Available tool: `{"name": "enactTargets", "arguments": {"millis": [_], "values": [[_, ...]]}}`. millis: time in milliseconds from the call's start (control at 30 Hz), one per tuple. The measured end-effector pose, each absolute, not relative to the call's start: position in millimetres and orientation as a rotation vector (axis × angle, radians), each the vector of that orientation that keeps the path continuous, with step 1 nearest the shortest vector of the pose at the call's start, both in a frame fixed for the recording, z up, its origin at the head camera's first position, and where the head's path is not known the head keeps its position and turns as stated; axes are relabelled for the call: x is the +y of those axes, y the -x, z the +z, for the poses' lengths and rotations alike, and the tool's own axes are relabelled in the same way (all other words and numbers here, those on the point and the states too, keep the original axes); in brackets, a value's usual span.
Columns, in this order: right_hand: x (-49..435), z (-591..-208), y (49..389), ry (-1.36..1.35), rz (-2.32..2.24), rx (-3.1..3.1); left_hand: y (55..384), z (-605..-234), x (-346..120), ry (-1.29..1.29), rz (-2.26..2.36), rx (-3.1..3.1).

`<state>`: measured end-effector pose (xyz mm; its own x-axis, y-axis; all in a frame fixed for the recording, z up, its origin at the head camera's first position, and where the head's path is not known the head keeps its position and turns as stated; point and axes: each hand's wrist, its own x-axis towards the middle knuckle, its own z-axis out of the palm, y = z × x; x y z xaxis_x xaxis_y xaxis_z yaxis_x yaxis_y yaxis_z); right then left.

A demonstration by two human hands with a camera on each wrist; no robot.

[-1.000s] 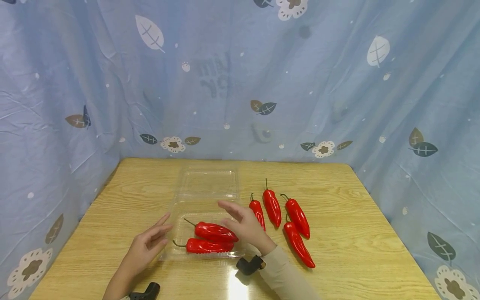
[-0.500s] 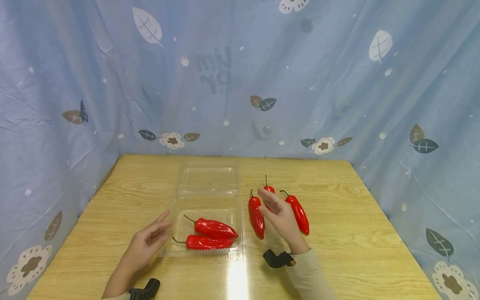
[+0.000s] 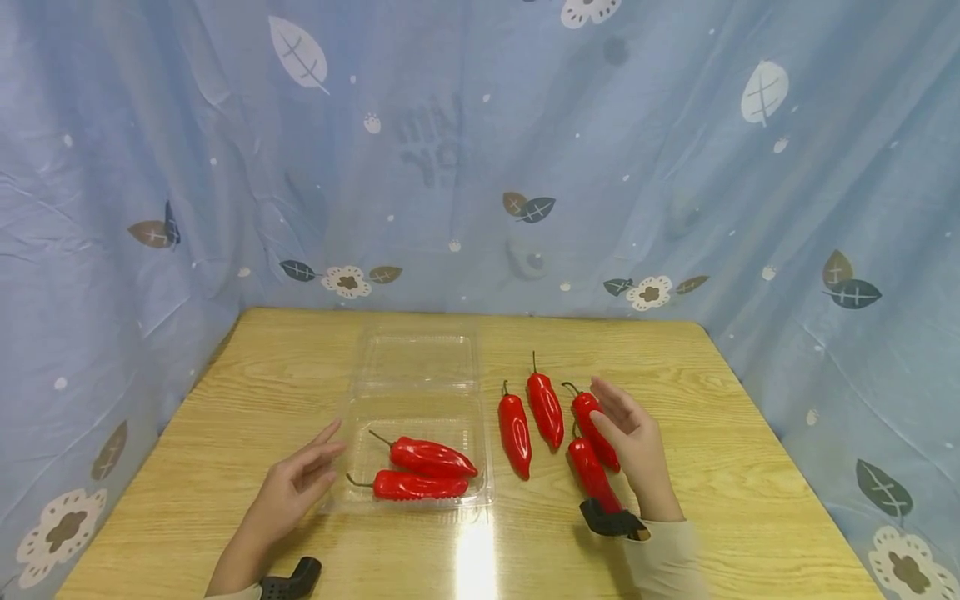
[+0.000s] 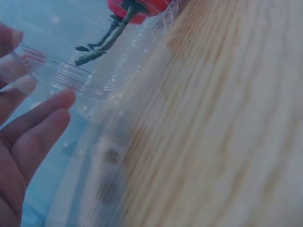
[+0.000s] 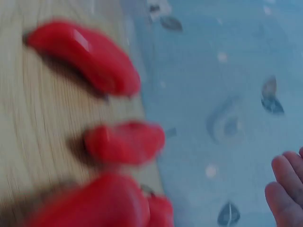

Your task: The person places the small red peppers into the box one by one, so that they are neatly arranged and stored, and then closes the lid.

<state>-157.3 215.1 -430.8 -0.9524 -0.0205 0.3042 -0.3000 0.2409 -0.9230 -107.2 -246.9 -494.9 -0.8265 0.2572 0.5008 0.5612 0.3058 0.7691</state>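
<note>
Two red chili peppers, an upper one (image 3: 427,457) and a lower one (image 3: 420,486), lie side by side in a clear plastic clamshell box (image 3: 485,487). At the box's left edge is my left hand (image 3: 288,493), its fingers loosely bent and holding nothing; in the left wrist view some fingertips show through the clear plastic. My right hand (image 3: 636,437) hovers with fingers extended beside two more peppers, one with a curved stem (image 3: 588,417) and one partly hidden by the wrist camera (image 3: 590,475). Nothing is in its grasp.
Left of that pair lie two further red peppers, one near the box (image 3: 514,435) and one farther back (image 3: 545,410). The box's lid (image 3: 420,364) is folded back, away from me. A patterned blue curtain (image 3: 457,167) surrounds the wooden table (image 3: 735,467).
My right hand has moved from over the box to the right, past two loose peppers, to the right-hand pair. My left hand has stayed by the box.
</note>
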Motion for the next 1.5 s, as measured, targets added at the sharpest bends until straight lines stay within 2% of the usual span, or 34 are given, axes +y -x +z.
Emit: {"name": "enactTargets", "arguments": {"millis": [267,467,867,1500], "values": [[261,-447,159,-0.338,1.947,-2.188,107,-497,-243,0.735,-1.560,-2.269],[278,-464,163,-0.349,2.096,-2.234,109,-501,-246,0.766,-1.549,-2.262],[280,-484,170,-0.227,2.028,-2.538,108,-503,-248,0.795,-1.562,-2.244],[276,-501,176,-0.286,1.987,-2.618,108,-499,-246,0.745,-1.571,-2.256]]}}
